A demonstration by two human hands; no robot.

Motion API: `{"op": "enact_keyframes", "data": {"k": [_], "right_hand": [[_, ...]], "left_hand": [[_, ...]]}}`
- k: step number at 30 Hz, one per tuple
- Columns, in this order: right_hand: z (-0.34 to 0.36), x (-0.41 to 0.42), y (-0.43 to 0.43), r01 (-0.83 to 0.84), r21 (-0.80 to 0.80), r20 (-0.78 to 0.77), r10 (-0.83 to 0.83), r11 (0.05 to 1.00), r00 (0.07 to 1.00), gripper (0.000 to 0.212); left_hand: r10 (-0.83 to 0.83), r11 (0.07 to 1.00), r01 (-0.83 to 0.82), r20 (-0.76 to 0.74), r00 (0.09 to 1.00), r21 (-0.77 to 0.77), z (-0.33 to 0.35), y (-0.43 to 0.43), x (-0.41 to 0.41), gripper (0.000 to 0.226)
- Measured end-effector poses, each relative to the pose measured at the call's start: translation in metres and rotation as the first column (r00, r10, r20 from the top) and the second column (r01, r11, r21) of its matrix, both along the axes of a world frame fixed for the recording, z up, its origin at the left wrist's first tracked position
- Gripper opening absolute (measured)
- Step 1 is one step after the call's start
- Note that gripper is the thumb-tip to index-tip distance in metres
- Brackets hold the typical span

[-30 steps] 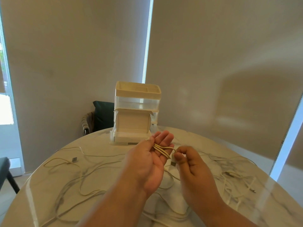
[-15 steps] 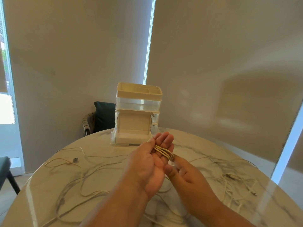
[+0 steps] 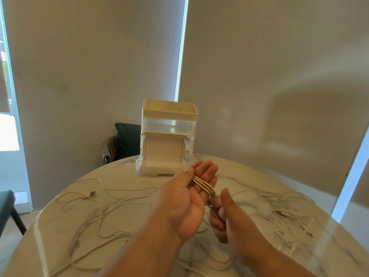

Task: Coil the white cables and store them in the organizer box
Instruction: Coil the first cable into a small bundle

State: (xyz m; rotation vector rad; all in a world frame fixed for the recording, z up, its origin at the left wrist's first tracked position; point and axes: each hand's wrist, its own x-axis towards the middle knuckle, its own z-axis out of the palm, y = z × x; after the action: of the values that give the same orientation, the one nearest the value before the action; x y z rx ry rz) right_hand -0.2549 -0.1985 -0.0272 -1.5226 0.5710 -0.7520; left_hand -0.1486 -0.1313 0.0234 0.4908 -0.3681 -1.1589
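Loose cables (image 3: 87,196) sprawl across a marble table (image 3: 249,176). Organizer box (image 3: 168,136) stands at 12 o'clock. Left hand (image 3: 185,198), fingers straight, thumb pinning the looped white cable (image 3: 203,183). At its 4 o'clock, right hand (image 3: 223,220) grips the trailing strand.

No readable text, seemingly, on anything visible.

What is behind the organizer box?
Behind the organizer box a dark cushion on a chair shows, with blinds beyond. The box covers whatever stands directly behind it.
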Motion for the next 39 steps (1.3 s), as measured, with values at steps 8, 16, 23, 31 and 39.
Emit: {"op": "enact_keyframes", "data": {"k": [8, 16, 23, 31, 39], "right_hand": [[0.009, -0.002, 0.002, 0.209, -0.264, -0.232, -0.272, 0.942, 0.934, 0.067], [0.002, -0.007, 0.001, -0.071, -0.31, -0.255, -0.011, 0.948, 0.967, 0.028], [0.014, -0.02, 0.001, -0.034, -0.391, -0.271, -0.079, 0.92, 0.959, 0.016], [0.03, -0.037, -0.002, 0.003, -0.647, -0.314, -0.27, 0.762, 0.91, 0.019], [0.028, -0.034, -0.009, 0.041, -0.835, -0.282, -0.491, 0.549, 0.824, 0.01]], "left_hand": [[-0.078, 0.996, 0.079, 0.031, 0.996, -0.038, -0.001, 0.004, -0.006, 0.029], [0.034, 0.996, -0.034, -0.007, 0.999, -0.078, 0.0, -0.005, 0.014, 0.03], [0.096, 0.995, -0.095, 0.098, 0.99, -0.013, -0.008, -0.01, 0.023, 0.028], [0.239, 0.97, -0.238, 0.362, 0.901, -0.047, -0.005, -0.012, 0.025, 0.025], [0.288, 0.92, -0.35, 0.91, 0.297, -0.176, -0.023, -0.007, 0.013, 0.03]]}}
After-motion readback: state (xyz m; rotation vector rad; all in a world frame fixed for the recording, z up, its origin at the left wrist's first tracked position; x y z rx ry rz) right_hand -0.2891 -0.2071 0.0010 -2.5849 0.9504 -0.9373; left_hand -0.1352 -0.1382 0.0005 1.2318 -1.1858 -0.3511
